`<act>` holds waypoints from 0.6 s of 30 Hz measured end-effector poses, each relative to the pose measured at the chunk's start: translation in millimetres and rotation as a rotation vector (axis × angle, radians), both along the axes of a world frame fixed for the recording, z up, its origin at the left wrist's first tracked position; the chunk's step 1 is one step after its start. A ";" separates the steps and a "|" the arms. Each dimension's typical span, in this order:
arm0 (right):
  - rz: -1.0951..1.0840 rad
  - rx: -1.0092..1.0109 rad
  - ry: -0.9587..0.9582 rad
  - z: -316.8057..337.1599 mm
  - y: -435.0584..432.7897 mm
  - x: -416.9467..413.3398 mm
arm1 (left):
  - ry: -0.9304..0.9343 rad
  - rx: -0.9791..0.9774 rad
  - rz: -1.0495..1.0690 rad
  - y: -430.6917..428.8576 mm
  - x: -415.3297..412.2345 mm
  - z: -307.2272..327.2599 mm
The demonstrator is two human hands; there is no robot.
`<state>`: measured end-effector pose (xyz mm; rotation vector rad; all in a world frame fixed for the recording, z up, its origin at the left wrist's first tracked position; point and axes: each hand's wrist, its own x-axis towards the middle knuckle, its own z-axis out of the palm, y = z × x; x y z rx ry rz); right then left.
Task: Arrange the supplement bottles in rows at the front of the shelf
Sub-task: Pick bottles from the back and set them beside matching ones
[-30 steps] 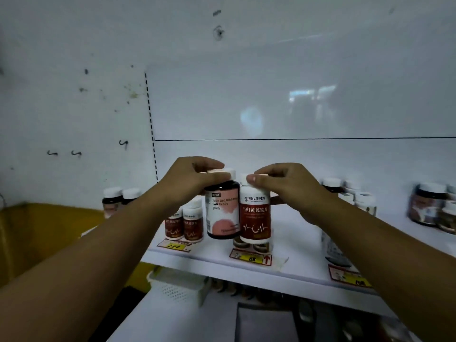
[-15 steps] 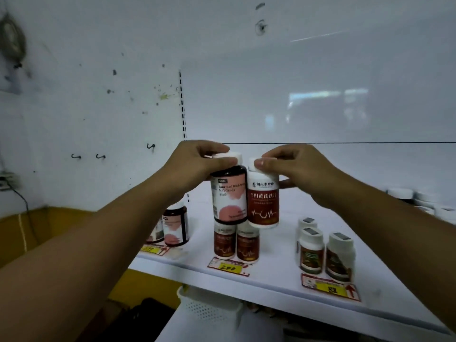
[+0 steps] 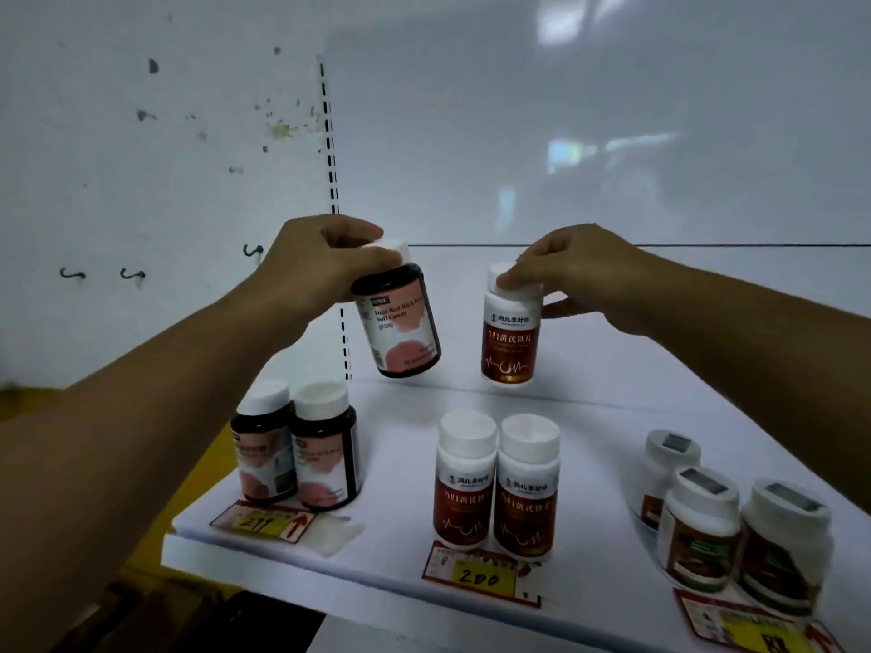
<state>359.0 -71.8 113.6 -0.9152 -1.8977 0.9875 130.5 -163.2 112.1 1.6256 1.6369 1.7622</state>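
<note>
My left hand (image 3: 320, 261) grips the white cap of a dark soft-candy bottle (image 3: 398, 325), held tilted in the air above the white shelf (image 3: 400, 468). My right hand (image 3: 584, 271) holds a white bottle with a red label (image 3: 511, 337) by its cap, upright and also off the shelf. Two dark soft-candy bottles (image 3: 297, 445) stand side by side at the front left. A pair of red-label white bottles (image 3: 497, 485) stands at the front middle. Three white bottles with brown labels (image 3: 735, 520) sit at the front right.
Yellow price tags (image 3: 478, 577) lie along the shelf's front edge. The white back panel (image 3: 565, 134) closes the shelf behind. A slotted upright (image 3: 330, 148) runs down the left of the panel, with the spotted wall beyond. Yellow flooring shows below left.
Both hands have drawn apart, separating the two held bottles, and the soft-candy bottle now tilts. The view has closed in on the shelf front.
</note>
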 end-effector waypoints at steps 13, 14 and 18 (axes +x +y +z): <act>0.318 -0.151 -0.553 -50.8 43.7 -48.5 | 0.178 -0.240 0.079 42.7 -51.3 5.7; 0.327 -0.161 -0.581 -53.7 43.8 -49.5 | 0.185 -0.253 0.073 45.5 -57.1 5.2; 0.346 -0.208 -0.672 -54.6 44.1 -48.9 | 0.219 -0.317 0.063 56.0 -83.1 1.9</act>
